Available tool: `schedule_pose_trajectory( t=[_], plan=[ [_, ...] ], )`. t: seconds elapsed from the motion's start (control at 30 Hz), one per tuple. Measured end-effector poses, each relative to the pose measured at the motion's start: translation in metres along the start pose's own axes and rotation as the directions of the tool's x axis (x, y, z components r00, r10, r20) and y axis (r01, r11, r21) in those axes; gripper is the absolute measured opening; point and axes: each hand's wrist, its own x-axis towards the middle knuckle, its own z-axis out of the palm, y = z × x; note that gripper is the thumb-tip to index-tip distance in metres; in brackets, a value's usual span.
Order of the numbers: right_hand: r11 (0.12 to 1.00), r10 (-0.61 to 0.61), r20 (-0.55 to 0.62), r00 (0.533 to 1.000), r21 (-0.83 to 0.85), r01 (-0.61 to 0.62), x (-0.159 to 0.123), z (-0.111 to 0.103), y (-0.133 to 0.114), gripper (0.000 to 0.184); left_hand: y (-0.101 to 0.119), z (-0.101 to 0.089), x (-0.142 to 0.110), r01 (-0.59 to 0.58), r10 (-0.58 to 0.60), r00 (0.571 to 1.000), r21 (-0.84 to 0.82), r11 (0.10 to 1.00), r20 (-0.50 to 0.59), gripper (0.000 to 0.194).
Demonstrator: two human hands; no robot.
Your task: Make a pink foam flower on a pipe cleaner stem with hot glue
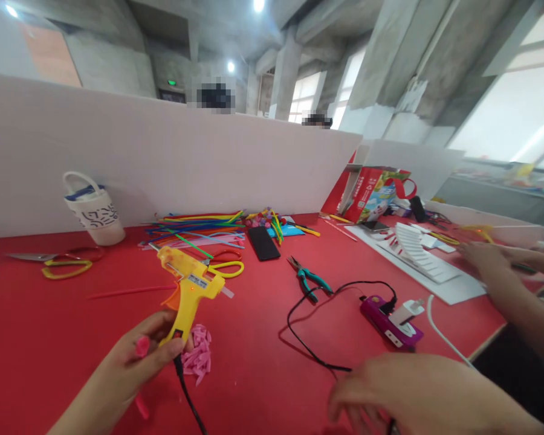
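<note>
My left hand (pixel 140 356) is closed round the lower handle of a yellow hot glue gun (pixel 193 296), its nozzle pointing up and left and a small light glowing on its side. A pink stick-like piece (pixel 141 346) passes between the fingers of that hand. A clear glue stick (pixel 227 292) pokes out of the gun's back. Behind the hand lies a heap of cut pink pieces (pixel 199 353). At lower right my right hand (pixel 399 386), slightly blurred, has curled fingers at the black power cord (pixel 294 329), which runs under the palm and seems gripped.
A purple power strip (pixel 390 323) with a white plug lies at right, teal pliers (pixel 310 281) left of it. Farther back are a phone (pixel 263 243), colourful pipe cleaners (pixel 194 229), scissors (pixel 229 266) and a cup (pixel 95 211). Another person's arm (pixel 508 278) reaches in beside white card.
</note>
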Motion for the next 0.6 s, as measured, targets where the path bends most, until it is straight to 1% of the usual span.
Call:
schedule_pose_trajectory(
  t=[0.03, 0.07, 0.1, 0.13, 0.17, 0.2, 0.23, 0.27, 0.3, 0.33, 0.37, 0.4, 0.47, 0.53, 0.6],
  plan=[
    [0.99, 0.022, 0.041, 0.999, 0.135, -0.027, -0.009, -0.007, 0.005, 0.043, 0.0, 0.001, 0.0, 0.002, -0.002, 1.0, -0.002, 1.0, 0.004, 0.016],
    [0.956, 0.007, 0.077, 0.997, 0.291, -0.029, -0.015, -0.012, 0.01, 0.04, 0.0, 0.003, 0.0, 0.012, -0.012, 1.0, -0.006, 1.0, 0.014, 0.015],
    [0.917, -0.008, 0.034, 0.999, 0.4, -0.007, -0.018, -0.016, 0.014, 0.042, 0.0, 0.006, 0.0, 0.012, -0.012, 1.0, -0.016, 1.0, 0.023, 0.015],
    [0.892, -0.014, -0.051, 0.999, 0.451, 0.036, -0.016, -0.018, 0.018, 0.042, 0.0, 0.01, 0.001, 0.018, -0.017, 0.999, -0.029, 0.999, 0.049, 0.015],
    [0.879, -0.012, -0.169, 0.986, 0.469, 0.091, -0.009, -0.017, 0.022, 0.044, -0.001, 0.014, 0.003, 0.026, -0.022, 0.996, -0.044, 0.999, 0.084, 0.016],
    [0.892, 0.03, -0.331, 0.943, 0.434, 0.124, 0.003, -0.014, 0.024, 0.046, -0.002, 0.019, 0.005, 0.035, -0.028, 0.993, -0.059, 0.998, 0.112, 0.017],
    [0.94, 0.109, -0.462, 0.88, 0.337, 0.061, 0.017, -0.01, 0.025, 0.044, -0.004, 0.025, 0.007, 0.034, -0.025, 0.992, -0.069, 0.997, 0.125, 0.019],
    [0.978, 0.168, -0.525, 0.834, 0.195, -0.074, 0.033, -0.004, 0.026, 0.04, -0.007, 0.03, 0.009, 0.046, -0.037, 0.991, -0.068, 0.997, 0.13, 0.021],
    [0.983, 0.177, -0.536, 0.826, 0.137, -0.122, 0.049, 0.002, 0.026, 0.033, -0.01, 0.034, 0.011, 0.066, -0.06, 0.991, -0.042, 0.997, 0.123, 0.021],
    [0.988, 0.157, -0.527, 0.836, 0.093, -0.127, 0.064, 0.007, 0.026, 0.027, -0.013, 0.038, 0.012, 0.063, -0.061, 0.992, -0.019, 0.998, 0.107, 0.021],
    [0.989, 0.143, -0.504, 0.852, 0.048, -0.137, 0.076, 0.012, 0.026, 0.026, -0.016, 0.041, 0.012, 0.057, -0.055, 0.995, -0.027, 0.998, 0.085, 0.021],
    [0.986, 0.151, -0.479, 0.865, 0.014, -0.165, 0.085, 0.015, 0.025, 0.024, -0.02, 0.043, 0.011, 0.052, -0.049, 0.996, -0.032, 0.998, 0.072, 0.022],
    [0.968, 0.201, -0.45, 0.87, -0.042, -0.245, 0.094, 0.017, 0.025, 0.021, -0.024, 0.046, 0.008, 0.076, -0.074, 0.996, -0.036, 0.996, 0.045, 0.024],
    [0.946, 0.245, -0.453, 0.857, -0.082, -0.314, 0.096, 0.013, 0.022, 0.022, -0.026, 0.049, 0.004, 0.131, -0.131, 0.991, -0.059, 0.99, 0.009, 0.024],
    [0.945, 0.232, -0.46, 0.857, -0.102, -0.31, 0.1, 0.008, 0.014, 0.024, -0.024, 0.053, 0.0, 0.151, -0.153, 0.988, -0.101, 0.983, -0.018, 0.025]
  ],
)
